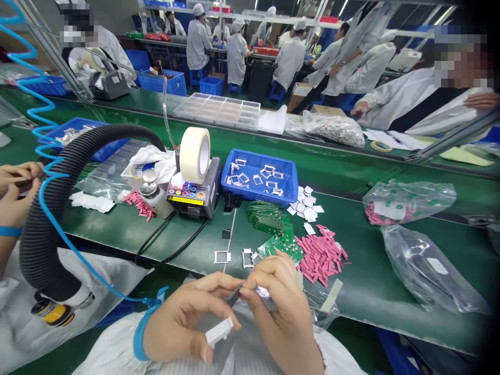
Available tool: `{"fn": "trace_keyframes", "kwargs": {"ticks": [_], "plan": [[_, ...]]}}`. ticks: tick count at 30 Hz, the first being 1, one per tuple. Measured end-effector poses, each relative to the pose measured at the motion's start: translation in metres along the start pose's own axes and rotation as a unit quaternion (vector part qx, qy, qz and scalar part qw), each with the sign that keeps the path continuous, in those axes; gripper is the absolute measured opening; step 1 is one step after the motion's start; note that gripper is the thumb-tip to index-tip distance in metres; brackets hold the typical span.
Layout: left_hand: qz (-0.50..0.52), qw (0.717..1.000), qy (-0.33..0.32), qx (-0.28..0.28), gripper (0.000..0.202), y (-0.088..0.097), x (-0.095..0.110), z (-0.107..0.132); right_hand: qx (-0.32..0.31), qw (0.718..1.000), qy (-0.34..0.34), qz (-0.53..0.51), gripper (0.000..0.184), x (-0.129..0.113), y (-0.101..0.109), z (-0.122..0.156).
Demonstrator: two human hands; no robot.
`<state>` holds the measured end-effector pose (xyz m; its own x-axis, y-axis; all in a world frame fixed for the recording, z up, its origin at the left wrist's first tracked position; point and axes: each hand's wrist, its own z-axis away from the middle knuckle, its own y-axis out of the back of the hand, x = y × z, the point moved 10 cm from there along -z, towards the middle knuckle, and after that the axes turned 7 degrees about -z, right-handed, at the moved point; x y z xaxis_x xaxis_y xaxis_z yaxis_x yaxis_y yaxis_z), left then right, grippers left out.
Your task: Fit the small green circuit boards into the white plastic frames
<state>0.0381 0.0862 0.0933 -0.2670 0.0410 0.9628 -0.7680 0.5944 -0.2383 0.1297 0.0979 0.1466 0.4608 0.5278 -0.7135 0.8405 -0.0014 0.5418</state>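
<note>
My left hand [183, 317] is closed, with a small white plastic part [219, 332] held against its lower fingers. Its fingertips meet those of my right hand [281, 302] on a small dark flat piece [234, 297]. The right hand pinches that piece too, and something shiny shows under its fingers. Both hands hover over my lap at the table's near edge. Just beyond them lie small white frames [222, 256], green circuit boards [281, 242] and a heap of pink strips [322, 255].
A blue tray [289, 179] with white frames stands behind the boards, and a tape dispenser [194, 190] with a white roll to its left. A black ribbed hose [42, 229] and blue coiled tube hang at left. Plastic bags [425, 271] lie right. Another person's hands [15, 187] work far left.
</note>
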Motion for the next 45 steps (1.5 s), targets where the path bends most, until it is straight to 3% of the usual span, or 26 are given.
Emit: {"fn": "trace_keyframes", "kwargs": {"ticks": [18, 22, 25, 29, 31, 34, 37, 40, 43, 45], "plan": [[-0.004, 1.0, 0.008, -0.004, 0.035, 0.002, -0.005, 0.0, -0.007, 1.0, 0.004, 0.002, 0.013, 0.005, -0.004, 0.0], [0.029, 0.999, 0.038, 0.019, 0.034, 0.004, -0.016, -0.004, -0.029, 0.999, 0.006, 0.019, 0.013, 0.009, -0.013, 0.0], [0.142, 0.982, 0.095, 0.083, 0.037, 0.014, -0.038, -0.006, -0.056, 0.998, 0.006, -0.003, 0.012, 0.012, -0.013, 0.004], [0.265, 0.939, 0.102, 0.192, 0.033, 0.043, -0.059, 0.001, -0.036, 0.992, -0.093, -0.08, 0.017, 0.048, 0.006, 0.024], [0.282, 0.93, 0.093, 0.217, 0.03, 0.055, -0.065, 0.005, -0.018, 0.989, -0.14, -0.039, 0.022, 0.076, 0.011, 0.04], [0.289, 0.931, 0.096, 0.2, 0.029, 0.055, -0.068, 0.005, -0.036, 0.981, -0.141, 0.127, 0.024, 0.107, 0.0, 0.062], [0.282, 0.94, 0.114, 0.154, 0.032, 0.038, -0.067, -0.001, -0.034, 0.97, -0.126, 0.207, 0.023, 0.116, -0.009, 0.07], [0.262, 0.951, 0.13, 0.102, 0.038, 0.017, -0.059, -0.008, -0.035, 0.978, -0.085, 0.186, 0.015, 0.091, -0.006, 0.054], [0.227, 0.962, 0.133, 0.07, 0.04, 0.005, -0.052, -0.011, -0.06, 0.985, 0.044, 0.154, 0.037, 0.035, -0.003, 0.024], [0.199, 0.968, 0.132, 0.072, 0.037, 0.004, -0.051, -0.008, -0.074, 0.978, 0.116, 0.155, 0.034, 0.004, -0.004, 0.008]]}}
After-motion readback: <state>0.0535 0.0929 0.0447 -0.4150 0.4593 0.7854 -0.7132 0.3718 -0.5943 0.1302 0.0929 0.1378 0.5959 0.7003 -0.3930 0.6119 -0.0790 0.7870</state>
